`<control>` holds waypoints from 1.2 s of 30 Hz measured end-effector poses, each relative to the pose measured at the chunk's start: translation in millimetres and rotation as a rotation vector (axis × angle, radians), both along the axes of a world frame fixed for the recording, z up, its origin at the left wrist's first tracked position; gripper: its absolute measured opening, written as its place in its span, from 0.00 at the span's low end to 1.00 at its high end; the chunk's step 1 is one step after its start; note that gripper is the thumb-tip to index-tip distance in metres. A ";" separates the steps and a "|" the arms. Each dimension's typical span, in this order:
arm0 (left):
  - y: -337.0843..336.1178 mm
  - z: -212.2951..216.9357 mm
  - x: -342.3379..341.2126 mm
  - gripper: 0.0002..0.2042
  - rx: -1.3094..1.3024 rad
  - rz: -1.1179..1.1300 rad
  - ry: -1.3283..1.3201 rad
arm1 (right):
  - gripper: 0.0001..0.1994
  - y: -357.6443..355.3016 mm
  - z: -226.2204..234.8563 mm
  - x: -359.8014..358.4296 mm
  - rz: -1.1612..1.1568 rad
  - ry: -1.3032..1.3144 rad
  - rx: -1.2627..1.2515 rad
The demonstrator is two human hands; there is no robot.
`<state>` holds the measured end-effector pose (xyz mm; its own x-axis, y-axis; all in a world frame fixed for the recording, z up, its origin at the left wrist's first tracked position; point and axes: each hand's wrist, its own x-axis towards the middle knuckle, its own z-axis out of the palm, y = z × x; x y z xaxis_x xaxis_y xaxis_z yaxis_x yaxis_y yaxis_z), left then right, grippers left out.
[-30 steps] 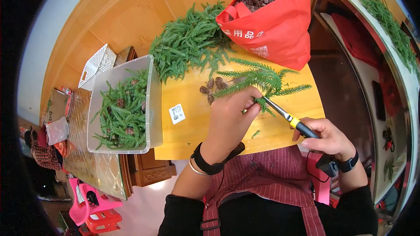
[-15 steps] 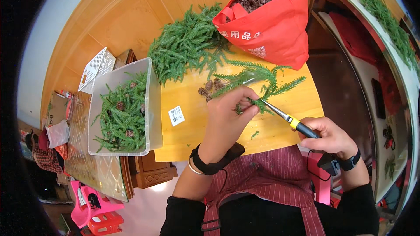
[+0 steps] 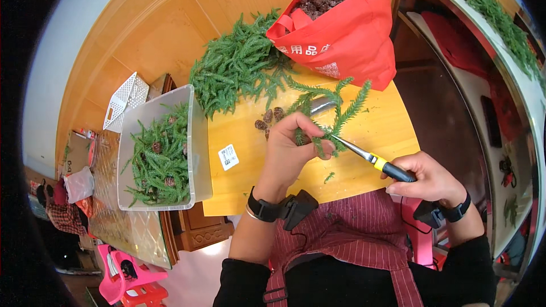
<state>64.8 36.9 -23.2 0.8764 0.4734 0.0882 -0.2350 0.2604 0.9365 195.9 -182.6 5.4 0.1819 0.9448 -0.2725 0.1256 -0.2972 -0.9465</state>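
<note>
Over the yellow wooden table (image 3: 364,176), my left hand (image 3: 297,142) pinches a green artificial pine sprig (image 3: 348,115) near its base, and its branches fan upward and to the right. Closed round the black and yellow handle of a pair of long-nose pliers (image 3: 378,162) is my right hand (image 3: 426,176). The metal tip of the pliers meets the sprig just right of my left fingertips; what exactly the jaws grip is too small to tell. Several small brown pinecones (image 3: 267,120) lie on the table left of the sprig. A shiny grey roll-like object (image 3: 323,104) shows behind the branches.
At the back stands a red bag (image 3: 341,40) filled with pinecones, beside a heap of green sprigs (image 3: 236,62). A clear plastic bin (image 3: 200,136) on the left holds sprigs with pinecones. A white label (image 3: 228,157) lies on the table. Glass-fronted shelving (image 3: 449,85) borders the right.
The sprig has turned, so its branches point more upward, and my left wrist has rotated with it. The pliers' tip stays at the sprig's base. The whole view has shifted slightly.
</note>
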 end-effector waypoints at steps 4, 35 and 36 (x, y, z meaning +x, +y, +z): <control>-4.3 -2.2 4.7 0.10 0.080 0.013 -0.016 | 0.10 -0.2 2.0 0.2 -0.059 0.059 -0.078; 0.0 2.8 0.2 0.06 0.042 -0.106 0.047 | 0.10 1.8 5.3 8.2 0.027 -0.242 0.158; -0.2 2.8 0.7 0.06 0.037 -0.124 0.052 | 0.10 1.4 4.6 9.0 0.025 -0.242 0.157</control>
